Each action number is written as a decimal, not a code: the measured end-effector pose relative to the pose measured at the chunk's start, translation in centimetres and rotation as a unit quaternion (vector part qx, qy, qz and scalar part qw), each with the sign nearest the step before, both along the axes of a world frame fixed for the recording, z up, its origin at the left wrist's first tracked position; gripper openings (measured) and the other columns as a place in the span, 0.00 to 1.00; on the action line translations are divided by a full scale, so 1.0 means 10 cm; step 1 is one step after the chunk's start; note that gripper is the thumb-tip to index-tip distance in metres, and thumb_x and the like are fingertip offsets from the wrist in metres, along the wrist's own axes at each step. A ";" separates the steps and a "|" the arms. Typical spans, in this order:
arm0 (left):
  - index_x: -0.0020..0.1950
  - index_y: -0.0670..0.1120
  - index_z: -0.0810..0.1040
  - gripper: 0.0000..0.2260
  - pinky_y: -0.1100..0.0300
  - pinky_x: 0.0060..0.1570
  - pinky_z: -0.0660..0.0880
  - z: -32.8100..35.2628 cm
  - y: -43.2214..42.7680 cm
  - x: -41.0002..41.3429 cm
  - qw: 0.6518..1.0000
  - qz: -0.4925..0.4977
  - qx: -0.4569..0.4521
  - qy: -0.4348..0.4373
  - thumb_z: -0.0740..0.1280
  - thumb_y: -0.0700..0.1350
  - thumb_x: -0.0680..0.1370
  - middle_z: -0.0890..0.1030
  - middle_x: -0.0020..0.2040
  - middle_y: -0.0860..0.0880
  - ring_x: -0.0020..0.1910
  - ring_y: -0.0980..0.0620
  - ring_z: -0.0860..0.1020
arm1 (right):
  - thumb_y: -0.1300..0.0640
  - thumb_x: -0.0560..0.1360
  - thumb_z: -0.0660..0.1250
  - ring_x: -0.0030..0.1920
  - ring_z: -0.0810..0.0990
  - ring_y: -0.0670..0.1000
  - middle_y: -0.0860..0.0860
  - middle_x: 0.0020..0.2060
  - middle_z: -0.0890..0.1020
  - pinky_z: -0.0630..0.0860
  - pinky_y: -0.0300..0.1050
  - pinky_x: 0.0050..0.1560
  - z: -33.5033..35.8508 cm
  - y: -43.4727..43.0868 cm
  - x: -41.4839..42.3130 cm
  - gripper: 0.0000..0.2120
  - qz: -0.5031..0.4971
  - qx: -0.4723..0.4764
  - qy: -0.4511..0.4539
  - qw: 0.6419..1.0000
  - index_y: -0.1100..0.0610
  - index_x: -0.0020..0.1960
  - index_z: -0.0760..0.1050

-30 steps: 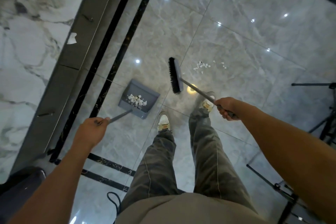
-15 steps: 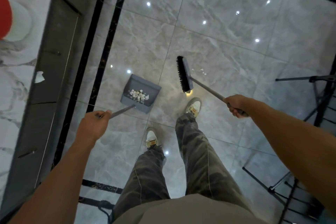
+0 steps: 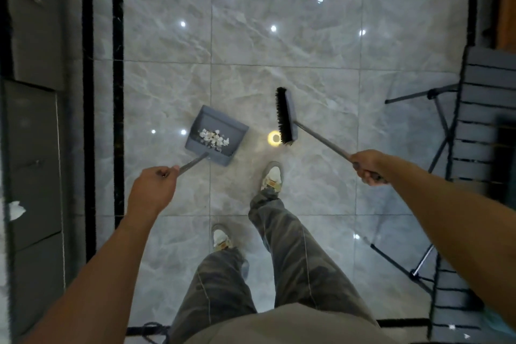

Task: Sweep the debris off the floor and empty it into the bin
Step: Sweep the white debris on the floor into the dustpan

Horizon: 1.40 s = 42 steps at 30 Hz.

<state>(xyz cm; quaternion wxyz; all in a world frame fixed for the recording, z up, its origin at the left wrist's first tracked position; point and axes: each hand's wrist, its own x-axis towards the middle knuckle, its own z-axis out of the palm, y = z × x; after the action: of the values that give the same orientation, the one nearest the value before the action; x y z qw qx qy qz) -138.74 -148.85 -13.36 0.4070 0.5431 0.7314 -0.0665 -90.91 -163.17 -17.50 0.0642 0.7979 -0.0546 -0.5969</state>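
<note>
— Grey plastic dustpan (image 3: 220, 120) is sitting at 11 o'clock from the leading shoe (image 3: 272, 176). White debris (image 3: 213, 138) is piling nearer its handle end than the open lip. Can't tell whether it's hovering over or touching the floor (image 3: 307, 36).
— Hands?
— Left hand (image 3: 155, 190) is clenching the dustpan handle (image 3: 192, 163). Right hand (image 3: 368, 166) is grasping the broom shaft (image 3: 321, 142). The broom head (image 3: 287, 116) is hanging at 12 o'clock from that shoe, bristles facing 9 o'clock.
— Bin?
— Not showing anywhere. Person is appearing mid-stride, so I'm reading this as carrying the load to it.
— What's worrying you?
— Lip dipping. It's one long handle: if the wrist is rolling toward 11 o'clock, those light scraps are sliding straight back out. Walking jolts are risking the same.
— Anything else?
— Tripod legs (image 3: 441, 120) are crowding in at 3 o'clock, just beside the broom arm. Broom or foot clipping one is going to jerk both arms and spill the pan. A dark cable (image 3: 150, 329) is looping at 7 o'clock near the trailing shoe (image 3: 222, 237), so that's another trip point.
— Leftovers?
— One white scrap (image 3: 15, 209) is lying against the dark panel (image 3: 36, 148) at 9 o'clock, outside the pan. It's risking getting missed.
</note>
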 end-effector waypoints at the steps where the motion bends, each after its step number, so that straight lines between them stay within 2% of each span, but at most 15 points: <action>1: 0.30 0.41 0.71 0.25 0.56 0.34 0.68 0.00 0.07 0.07 1.000 -0.012 0.002 -0.001 0.66 0.53 0.83 0.76 0.30 0.43 0.31 0.46 0.74 | 0.46 0.84 0.57 0.16 0.60 0.47 0.49 0.20 0.64 0.57 0.32 0.19 -0.02 -0.05 0.03 0.23 -0.007 -0.002 0.000 1.000 0.52 0.32 0.62; 5: 0.29 0.43 0.70 0.25 0.55 0.35 0.69 -0.01 0.35 0.52 0.998 -0.062 -0.001 -0.014 0.66 0.55 0.82 0.75 0.29 0.44 0.31 0.45 0.75 | 0.46 0.84 0.58 0.16 0.62 0.46 0.49 0.20 0.65 0.57 0.32 0.19 -0.02 -0.37 0.20 0.23 -0.058 -0.002 0.009 0.998 0.52 0.31 0.62; 7: 0.31 0.41 0.73 0.25 0.54 0.38 0.71 -0.02 0.44 0.74 0.996 -0.090 0.003 -0.017 0.66 0.55 0.82 0.77 0.31 0.42 0.33 0.44 0.77 | 0.47 0.84 0.57 0.17 0.62 0.46 0.49 0.21 0.64 0.56 0.34 0.19 0.05 -0.52 0.27 0.24 -0.108 0.026 0.037 0.993 0.51 0.30 0.62; 9: 0.31 0.43 0.75 0.24 0.53 0.40 0.74 -0.01 0.50 0.92 0.993 -0.120 0.007 -0.004 0.65 0.57 0.82 0.79 0.32 0.44 0.35 0.44 0.78 | 0.48 0.84 0.56 0.18 0.61 0.46 0.48 0.22 0.63 0.55 0.36 0.18 0.16 -0.67 0.29 0.23 -0.158 0.061 0.067 0.983 0.51 0.31 0.62; 14: 0.31 0.51 0.76 0.21 0.54 0.43 0.74 0.04 0.61 1.30 0.979 -0.202 0.010 0.025 0.65 0.58 0.82 0.79 0.33 0.48 0.39 0.42 0.79 | 0.51 0.82 0.57 0.19 0.60 0.47 0.48 0.23 0.63 0.57 0.36 0.20 0.52 -0.95 0.31 0.14 -0.236 0.121 0.061 0.962 0.56 0.41 0.70; 18: 0.34 0.51 0.79 0.20 0.54 0.43 0.76 0.10 0.62 1.41 0.969 -0.244 0.013 0.039 0.65 0.57 0.82 0.82 0.35 0.46 0.39 0.43 0.80 | 0.53 0.81 0.56 0.19 0.61 0.48 0.49 0.23 0.64 0.58 0.38 0.20 0.60 -0.84 0.34 0.11 -0.212 0.147 0.014 0.966 0.59 0.46 0.72; 22: 0.31 0.50 0.77 0.22 0.50 0.45 0.80 0.09 0.57 1.44 0.953 -0.296 0.001 0.062 0.63 0.58 0.82 0.81 0.33 0.48 0.38 0.43 0.81 | 0.54 0.80 0.58 0.23 0.65 0.51 0.54 0.27 0.70 0.62 0.40 0.25 0.56 -0.60 0.40 0.11 -0.140 0.140 -0.069 0.978 0.60 0.47 0.73; 25: 0.32 0.52 0.76 0.21 0.53 0.43 0.80 0.05 0.53 1.44 0.940 -0.333 0.001 0.082 0.62 0.59 0.82 0.82 0.35 0.48 0.39 0.43 0.82 | 0.54 0.80 0.59 0.26 0.69 0.52 0.57 0.29 0.74 0.64 0.42 0.30 0.45 -0.55 0.40 0.10 -0.083 0.121 -0.130 0.981 0.60 0.46 0.74; 29: 0.33 0.48 0.79 0.21 0.58 0.36 0.74 -0.09 0.52 1.36 0.923 -0.376 0.003 0.085 0.63 0.57 0.82 0.80 0.31 0.50 0.34 0.48 0.80 | 0.55 0.81 0.58 0.28 0.73 0.53 0.60 0.34 0.78 0.67 0.40 0.27 0.21 -0.60 0.17 0.11 -0.022 0.090 -0.178 0.980 0.62 0.49 0.74; 33: 0.32 0.45 0.78 0.22 0.60 0.31 0.67 -0.19 0.53 1.31 0.914 -0.397 0.031 0.073 0.63 0.55 0.82 0.77 0.28 0.51 0.30 0.50 0.78 | 0.58 0.81 0.57 0.24 0.71 0.52 0.60 0.29 0.76 0.66 0.35 0.21 -0.08 -0.55 -0.39 0.12 -0.032 0.049 -0.159 0.985 0.66 0.50 0.74; 35: 0.34 0.46 0.79 0.21 0.59 0.34 0.69 -0.22 0.55 1.32 0.913 -0.398 0.039 0.075 0.63 0.55 0.82 0.78 0.30 0.50 0.32 0.48 0.78 | 0.58 0.82 0.57 0.25 0.71 0.53 0.61 0.29 0.75 0.66 0.36 0.19 -0.21 -0.47 -0.78 0.12 -0.053 0.047 -0.136 0.988 0.67 0.51 0.73; 38: 0.38 0.47 0.82 0.18 0.57 0.37 0.72 -0.24 0.57 1.38 0.911 -0.403 0.052 0.074 0.62 0.55 0.82 0.81 0.34 0.48 0.35 0.46 0.79 | 0.61 0.82 0.56 0.26 0.74 0.56 0.61 0.31 0.77 0.69 0.42 0.24 -0.32 -0.25 -1.32 0.11 -0.064 0.068 -0.102 0.990 0.68 0.53 0.73; 42: 0.42 0.44 0.78 0.16 0.55 0.41 0.75 -0.27 0.62 1.57 0.912 -0.401 0.056 0.063 0.60 0.53 0.83 0.80 0.39 0.46 0.39 0.44 0.79 | 0.60 0.82 0.56 0.23 0.73 0.55 0.62 0.29 0.77 0.67 0.39 0.20 -0.26 -0.02 -1.71 0.12 -0.050 0.096 -0.081 0.991 0.68 0.56 0.73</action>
<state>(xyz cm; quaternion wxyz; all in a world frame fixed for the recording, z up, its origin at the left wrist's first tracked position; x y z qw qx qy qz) -123.07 -142.69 -16.09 0.2678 0.8074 0.4786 -0.2174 -108.03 -163.33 -20.13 -0.0472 0.8425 -0.0420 -0.5350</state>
